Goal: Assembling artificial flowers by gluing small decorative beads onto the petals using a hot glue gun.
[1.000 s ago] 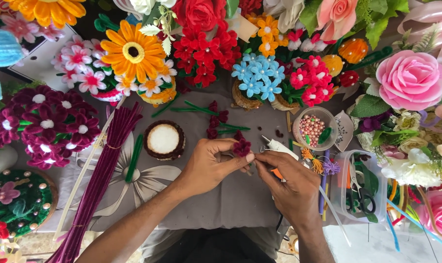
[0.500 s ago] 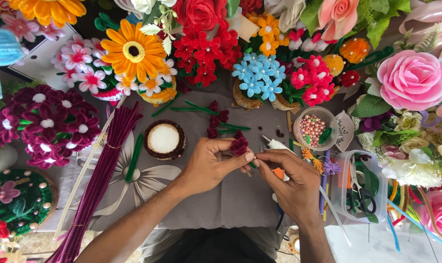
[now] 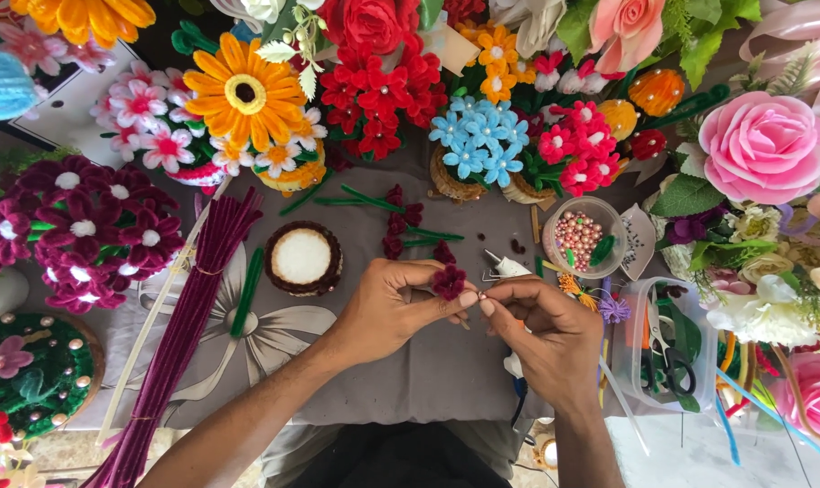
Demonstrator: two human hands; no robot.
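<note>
Both hands meet over the middle of the grey worktop, and each grip is pinched nearly shut. Thumb and fingers of the left hand close around a small dark maroon chenille flower, holding it just above the cloth. Fingertips of the right hand press together right beside that flower, almost touching the left thumb; whether they hold something tiny there is too small to tell. A white glue gun lies just behind the right hand. Near it stands a clear cup of pink beads, and further right a clear plastic tub holding scissors. Left of the hands sits a round brown-rimmed dish with a white centre, with a green stem beside it and a long bundle of maroon chenille stems running diagonally across the cloth. More small maroon flowers on green stems lie behind the hands. Finished craft flowers ring the worktop: an orange daisy, red blooms, a blue cluster and a large pink rose.
</note>
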